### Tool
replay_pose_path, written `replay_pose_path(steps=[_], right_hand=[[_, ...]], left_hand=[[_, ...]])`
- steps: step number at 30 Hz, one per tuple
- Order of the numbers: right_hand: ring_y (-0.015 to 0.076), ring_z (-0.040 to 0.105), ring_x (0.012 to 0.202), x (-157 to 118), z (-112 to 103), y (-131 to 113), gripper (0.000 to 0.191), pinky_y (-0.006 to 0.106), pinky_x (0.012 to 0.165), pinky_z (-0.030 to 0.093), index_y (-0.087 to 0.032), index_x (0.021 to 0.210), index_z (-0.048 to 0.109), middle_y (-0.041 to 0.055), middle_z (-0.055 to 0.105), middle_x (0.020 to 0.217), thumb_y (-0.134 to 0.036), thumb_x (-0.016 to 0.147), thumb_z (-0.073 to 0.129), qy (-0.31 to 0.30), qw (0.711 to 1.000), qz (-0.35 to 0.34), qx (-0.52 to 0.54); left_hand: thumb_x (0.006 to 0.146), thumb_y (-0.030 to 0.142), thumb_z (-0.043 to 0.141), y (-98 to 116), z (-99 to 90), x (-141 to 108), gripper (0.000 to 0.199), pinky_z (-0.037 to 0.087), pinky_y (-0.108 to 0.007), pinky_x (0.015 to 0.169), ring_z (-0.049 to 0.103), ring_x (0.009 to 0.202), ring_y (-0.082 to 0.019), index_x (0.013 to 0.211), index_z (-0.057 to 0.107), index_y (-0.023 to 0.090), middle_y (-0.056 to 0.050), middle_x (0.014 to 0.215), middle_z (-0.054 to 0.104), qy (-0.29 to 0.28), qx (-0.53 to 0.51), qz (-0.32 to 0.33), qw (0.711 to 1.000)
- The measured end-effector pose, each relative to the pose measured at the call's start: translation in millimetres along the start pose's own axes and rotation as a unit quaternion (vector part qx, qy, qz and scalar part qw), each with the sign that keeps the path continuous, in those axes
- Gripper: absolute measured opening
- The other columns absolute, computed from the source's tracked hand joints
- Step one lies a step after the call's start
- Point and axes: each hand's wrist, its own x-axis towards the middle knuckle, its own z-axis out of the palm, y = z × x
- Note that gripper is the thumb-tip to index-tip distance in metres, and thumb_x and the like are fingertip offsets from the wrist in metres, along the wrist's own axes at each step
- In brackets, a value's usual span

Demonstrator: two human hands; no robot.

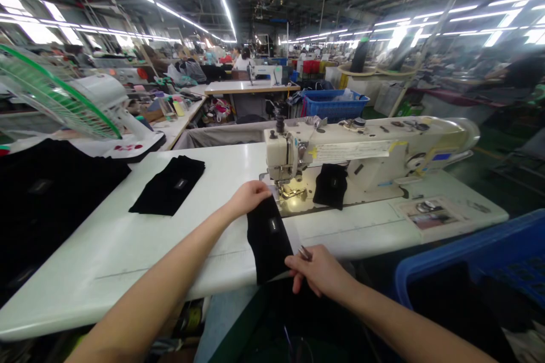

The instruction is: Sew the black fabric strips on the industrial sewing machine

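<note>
A black fabric piece (269, 241) with a small dark label hangs partly over the front edge of the white sewing table (170, 255). My left hand (251, 197) is closed on its upper end, close to the needle area of the sewing machine (332, 144). At its lower right corner, my right hand (317, 272) pinches the cloth. A small metal tool (304, 252), its kind unclear, pokes out between the right fingers. To the left lies a stack of black labelled pieces (170, 187). Another black piece (331, 186) rests on the machine bed under the arm.
A large black fabric pile (51, 210) covers the table's left end, beside a green-rimmed fan (63, 91). A blue basket (426, 264) holding dark cloth stands at the right. Beyond the machine is another blue basket (334, 103).
</note>
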Motion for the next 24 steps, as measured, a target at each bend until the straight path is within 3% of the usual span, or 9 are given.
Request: replay_pose_path(steps=[4, 6, 8, 9, 11, 13, 15, 19, 24], right_hand=[[0.0065, 0.037, 0.03, -2, 1, 1, 0.036, 0.023, 0.035, 0.023, -0.017, 0.074, 0.063, 0.0006, 0.07, 0.06, -0.046, 0.093, 0.054, -0.005, 0.999, 0.023, -0.03], [0.0077, 0.041, 0.033, -7, -6, 1, 0.038, 0.022, 0.037, 0.026, -0.017, 0.075, 0.065, 0.0003, 0.069, 0.059, -0.048, 0.093, 0.054, -0.012, 0.996, 0.021, -0.086], [0.0102, 0.05, 0.043, -12, -16, 2, 0.038, 0.022, 0.043, 0.033, -0.017, 0.071, 0.065, 0.0002, 0.066, 0.057, -0.049, 0.09, 0.062, 0.031, 0.981, -0.033, -0.191], [0.012, 0.055, 0.05, -14, -21, 3, 0.035, 0.022, 0.048, 0.037, -0.017, 0.07, 0.064, 0.0007, 0.066, 0.06, -0.047, 0.088, 0.066, 0.066, 0.96, -0.091, -0.256], [0.0155, 0.062, 0.064, -14, -30, 6, 0.022, 0.025, 0.057, 0.043, -0.017, 0.082, 0.066, 0.004, 0.069, 0.077, -0.037, 0.087, 0.07, 0.122, 0.888, -0.24, -0.372], [0.0178, 0.065, 0.076, -11, -37, 10, 0.017, 0.027, 0.063, 0.047, -0.017, 0.104, 0.064, 0.0092, 0.069, 0.103, -0.027, 0.091, 0.064, 0.124, 0.812, -0.367, -0.437], [0.019, 0.067, 0.085, -7, -40, 14, 0.022, 0.028, 0.065, 0.05, -0.017, 0.117, 0.06, 0.0114, 0.066, 0.115, -0.022, 0.095, 0.057, 0.102, 0.761, -0.442, -0.464], [0.0189, 0.068, 0.085, 0, -42, 13, 0.02, 0.028, 0.065, 0.051, -0.016, 0.116, 0.06, 0.0094, 0.069, 0.105, -0.019, 0.101, 0.047, 0.094, 0.707, -0.51, -0.481], [0.0184, 0.068, 0.08, 3, -42, 9, 0.021, 0.028, 0.062, 0.05, -0.014, 0.112, 0.062, 0.0096, 0.07, 0.102, -0.02, 0.104, 0.043, 0.122, 0.697, -0.525, -0.473]], left_hand=[[0.079, 0.035, 0.061, -12, 10.2, 11, 0.022, 0.046, -0.03, 0.074, 0.058, 0.072, -0.019, 0.066, 0.067, 0.018, -0.003, 0.072, 0.063, -0.007, 0.062, 0.065, 0.996], [0.084, 0.031, 0.059, -13, 9.4, 10, 0.019, 0.048, -0.033, 0.081, 0.061, 0.08, -0.021, 0.08, 0.072, 0.018, -0.005, 0.082, 0.067, 0.001, 0.09, 0.087, 0.992], [0.089, 0.027, 0.054, -12, 7.9, 3, 0.023, 0.048, -0.039, 0.09, 0.061, 0.09, -0.024, 0.098, 0.072, 0.017, -0.009, 0.096, 0.067, 0.029, 0.115, 0.098, 0.988], [0.091, 0.024, 0.051, -11, 7.9, -2, 0.026, 0.047, -0.042, 0.094, 0.06, 0.096, -0.025, 0.105, 0.071, 0.017, -0.01, 0.102, 0.066, 0.046, 0.13, 0.103, 0.985], [0.094, 0.019, 0.046, -8, 11.0, -17, 0.028, 0.047, -0.047, 0.097, 0.059, 0.102, -0.027, 0.109, 0.07, 0.016, -0.013, 0.108, 0.065, 0.068, 0.182, 0.133, 0.972], [0.096, 0.017, 0.044, -7, 17.9, -33, 0.028, 0.05, -0.046, 0.096, 0.059, 0.104, -0.028, 0.11, 0.069, 0.016, -0.012, 0.111, 0.065, 0.066, 0.248, 0.184, 0.949], [0.097, 0.018, 0.046, -8, 25.9, -46, 0.027, 0.053, -0.045, 0.096, 0.06, 0.107, -0.028, 0.115, 0.066, 0.015, -0.013, 0.117, 0.065, 0.054, 0.295, 0.229, 0.926], [0.099, 0.019, 0.047, -12, 32.4, -49, 0.031, 0.052, -0.045, 0.102, 0.058, 0.117, -0.027, 0.127, 0.06, 0.014, -0.013, 0.128, 0.062, 0.026, 0.285, 0.264, 0.921], [0.1, 0.019, 0.046, -14, 26.8, -32, 0.031, 0.052, -0.045, 0.103, 0.058, 0.118, -0.026, 0.125, 0.062, 0.013, -0.014, 0.129, 0.06, -0.005, 0.255, 0.288, 0.923]])
